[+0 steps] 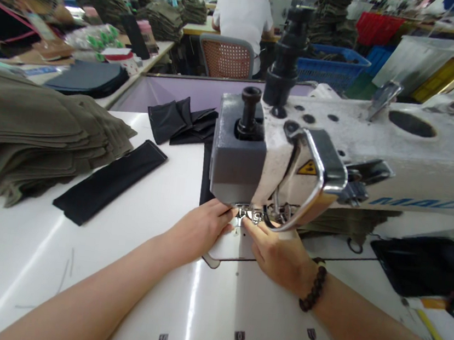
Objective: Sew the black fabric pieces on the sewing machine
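A sewing machine [236,165] stands over the white table [145,292]. At the left of its needle area, my left hand [203,228] has its fingers bent together near the end of a black fabric strip [205,173]; what its fingertips hold is hidden. My right hand [279,248], with a beaded bracelet [314,285] at the wrist, lies to the right of the presser foot [252,214]. Its fingers reach toward the foot, partly behind the metal guard, and their grip is unclear. A folded black piece [110,180] lies to the left.
Stacked olive fabric [41,136] fills the left side. More black pieces [179,120] lie behind the needle area. At right is a black tray-like item [418,265]. Beyond, a person in a white shirt [244,12] sits near a blue basket [330,69].
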{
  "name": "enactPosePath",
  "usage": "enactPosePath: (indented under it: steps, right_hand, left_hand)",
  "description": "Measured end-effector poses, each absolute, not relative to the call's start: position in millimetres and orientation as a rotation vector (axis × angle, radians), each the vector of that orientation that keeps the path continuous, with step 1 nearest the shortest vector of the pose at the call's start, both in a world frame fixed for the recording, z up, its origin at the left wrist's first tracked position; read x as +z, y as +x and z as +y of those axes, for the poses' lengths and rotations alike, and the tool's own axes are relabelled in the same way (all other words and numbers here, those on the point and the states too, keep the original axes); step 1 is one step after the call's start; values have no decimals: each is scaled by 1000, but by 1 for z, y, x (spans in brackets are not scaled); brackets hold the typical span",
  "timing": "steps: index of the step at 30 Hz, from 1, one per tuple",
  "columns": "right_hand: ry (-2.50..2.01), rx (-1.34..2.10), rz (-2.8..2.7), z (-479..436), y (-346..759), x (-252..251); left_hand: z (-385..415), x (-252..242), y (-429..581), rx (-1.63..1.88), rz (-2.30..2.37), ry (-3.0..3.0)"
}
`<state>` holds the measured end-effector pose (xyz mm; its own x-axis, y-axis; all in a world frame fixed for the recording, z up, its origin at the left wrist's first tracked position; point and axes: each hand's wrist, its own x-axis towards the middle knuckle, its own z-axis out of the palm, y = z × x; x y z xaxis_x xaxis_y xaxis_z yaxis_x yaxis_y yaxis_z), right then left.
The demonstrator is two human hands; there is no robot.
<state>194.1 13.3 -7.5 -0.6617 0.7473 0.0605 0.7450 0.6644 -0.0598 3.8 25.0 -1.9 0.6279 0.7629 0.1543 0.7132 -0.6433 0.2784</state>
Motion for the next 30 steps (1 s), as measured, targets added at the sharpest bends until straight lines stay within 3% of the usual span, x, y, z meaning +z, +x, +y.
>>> enactPosePath:
  steps: [11, 19, 30]
  right_hand:
    - [-1244, 44, -2765, 13, 194, -7]
    - [-1122, 123, -2739, 15, 197, -2]
    - [-1099, 154, -2742, 14, 196, -2]
  left_hand:
    - [27, 1, 3, 407, 1211, 2669]
    - [3, 13, 16, 61, 1357, 2817]
    - [0, 13, 19, 4, 1269, 2801]
